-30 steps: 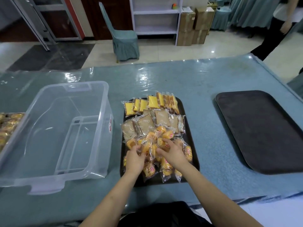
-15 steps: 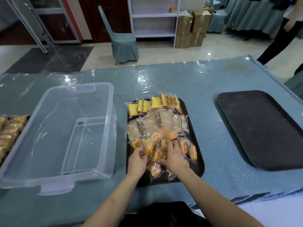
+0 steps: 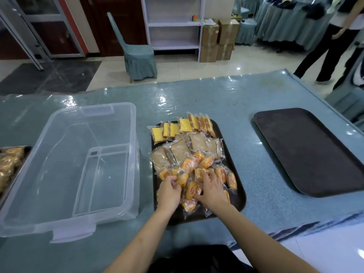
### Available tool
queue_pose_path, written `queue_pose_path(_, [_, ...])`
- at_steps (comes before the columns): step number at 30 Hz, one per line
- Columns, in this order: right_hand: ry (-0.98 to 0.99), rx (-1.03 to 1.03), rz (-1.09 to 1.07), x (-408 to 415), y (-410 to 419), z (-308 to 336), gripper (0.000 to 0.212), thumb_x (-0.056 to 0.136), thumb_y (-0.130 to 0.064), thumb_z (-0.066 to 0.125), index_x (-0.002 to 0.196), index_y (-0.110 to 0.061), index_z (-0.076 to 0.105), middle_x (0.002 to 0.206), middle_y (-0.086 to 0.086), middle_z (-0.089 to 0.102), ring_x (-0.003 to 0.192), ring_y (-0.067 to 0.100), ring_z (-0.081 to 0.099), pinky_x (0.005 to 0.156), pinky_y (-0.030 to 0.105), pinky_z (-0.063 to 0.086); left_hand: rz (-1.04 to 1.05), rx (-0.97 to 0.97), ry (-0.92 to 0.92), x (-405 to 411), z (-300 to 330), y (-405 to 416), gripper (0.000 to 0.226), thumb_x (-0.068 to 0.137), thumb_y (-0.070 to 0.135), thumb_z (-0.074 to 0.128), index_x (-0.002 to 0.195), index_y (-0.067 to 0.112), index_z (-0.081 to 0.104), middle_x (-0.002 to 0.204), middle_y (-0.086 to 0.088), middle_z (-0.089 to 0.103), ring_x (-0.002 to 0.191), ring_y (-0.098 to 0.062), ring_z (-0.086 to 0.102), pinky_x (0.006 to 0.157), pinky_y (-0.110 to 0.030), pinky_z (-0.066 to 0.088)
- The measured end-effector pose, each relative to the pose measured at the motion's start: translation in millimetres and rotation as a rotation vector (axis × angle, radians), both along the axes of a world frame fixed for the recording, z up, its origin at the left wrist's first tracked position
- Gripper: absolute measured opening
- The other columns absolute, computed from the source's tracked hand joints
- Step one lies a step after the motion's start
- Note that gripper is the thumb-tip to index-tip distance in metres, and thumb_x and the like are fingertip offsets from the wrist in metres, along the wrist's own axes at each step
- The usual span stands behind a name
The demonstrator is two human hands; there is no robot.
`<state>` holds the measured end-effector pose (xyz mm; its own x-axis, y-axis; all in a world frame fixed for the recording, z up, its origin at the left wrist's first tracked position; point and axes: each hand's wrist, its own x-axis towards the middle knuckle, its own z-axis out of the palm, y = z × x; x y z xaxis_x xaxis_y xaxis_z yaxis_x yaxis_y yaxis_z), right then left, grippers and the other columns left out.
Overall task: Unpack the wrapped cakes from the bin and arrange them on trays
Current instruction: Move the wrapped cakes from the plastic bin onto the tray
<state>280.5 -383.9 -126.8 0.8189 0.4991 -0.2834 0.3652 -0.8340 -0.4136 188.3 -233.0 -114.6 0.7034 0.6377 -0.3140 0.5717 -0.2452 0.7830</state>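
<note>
A dark tray (image 3: 240, 196) in front of me holds wrapped cakes: yellow slices (image 3: 185, 125) at the back, brown slices (image 3: 180, 148) in the middle and a loose pile of round orange cakes (image 3: 206, 161) at the front. My left hand (image 3: 169, 194) is at the pile's left side, with its fingers curled on the wrapper of a round cake. Lying on top of the pile is my right hand (image 3: 212, 191), fingers stretched forward and thumb against a round cake (image 3: 192, 192). The clear plastic bin (image 3: 134, 133) stands to the left of the tray with nothing in it.
A second dark tray (image 3: 307, 152) lies bare at the right of the blue-covered table (image 3: 197, 99). At the far left edge a metal tray (image 3: 27, 149) holds more round cakes. A person stands beyond the table's far right corner; a chair and shelves are behind.
Both hands stay in the pile of round cakes and have shifted slightly toward me; the cakes under them have been shuffled. The camera has tilted a little.
</note>
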Motion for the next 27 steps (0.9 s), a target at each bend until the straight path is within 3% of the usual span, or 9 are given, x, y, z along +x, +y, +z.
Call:
queue_pose_path(6, [-0.006, 0.007, -0.02, -7, 0, 3, 0.099, 0.089, -0.043, 0.079, 0.161, -0.031, 0.012, 0.174, 0.013, 0.001, 0.161, 0.036, 0.0, 0.127, 0.052, 0.017, -0.001, -0.024, -0.046, -1, 6, 4, 0.031, 0.101, 0.016, 0.06, 0.132, 0.02, 0.061, 0.117, 0.005, 0.061, 0.097, -0.004, 0.06, 0.077, -0.02, 0.048])
queue_pose_path(12, [-0.009, 0.043, -0.046, -10, -2, 8, 0.079, 0.093, -0.037, 0.072, 0.155, -0.03, 0.024, 0.173, 0.012, 0.011, 0.161, 0.035, 0.007, 0.12, 0.053, 0.035, -0.004, -0.057, -0.072, -2, 7, 2, 0.029, 0.101, 0.015, 0.06, 0.13, 0.018, 0.062, 0.111, 0.007, 0.062, 0.094, -0.002, 0.059, 0.075, -0.02, 0.047])
queue_pose_path(16, [-0.044, -0.028, 0.005, -12, -5, 3, 0.085, 0.088, -0.042, 0.079, 0.152, -0.03, 0.024, 0.168, 0.013, 0.021, 0.159, 0.034, 0.014, 0.113, 0.053, 0.045, -0.023, -0.075, -0.053, -5, 8, 0, 0.03, 0.102, 0.013, 0.059, 0.131, 0.019, 0.06, 0.108, 0.009, 0.061, 0.092, 0.0, 0.059, 0.067, -0.013, 0.04])
queue_pose_path(20, [-0.063, -0.089, 0.066, -11, -9, -5, 0.093, 0.087, -0.045, 0.08, 0.156, -0.03, 0.019, 0.17, 0.014, 0.016, 0.16, 0.036, 0.007, 0.119, 0.054, 0.038, -0.008, -0.075, -0.045, -5, 8, -1, 0.029, 0.103, 0.012, 0.057, 0.131, 0.019, 0.06, 0.11, 0.008, 0.062, 0.091, 0.0, 0.059, 0.067, -0.012, 0.04])
queue_pose_path(27, [-0.079, -0.011, 0.142, 11, -14, -8, 0.078, 0.084, -0.051, 0.079, 0.144, -0.03, 0.034, 0.161, 0.014, 0.029, 0.153, 0.038, 0.025, 0.121, 0.054, 0.036, 0.076, -0.062, -0.055, 14, 16, -6, 0.027, 0.103, 0.013, 0.057, 0.128, 0.021, 0.062, 0.117, 0.005, 0.064, 0.097, 0.0, 0.059, 0.073, -0.018, 0.046])
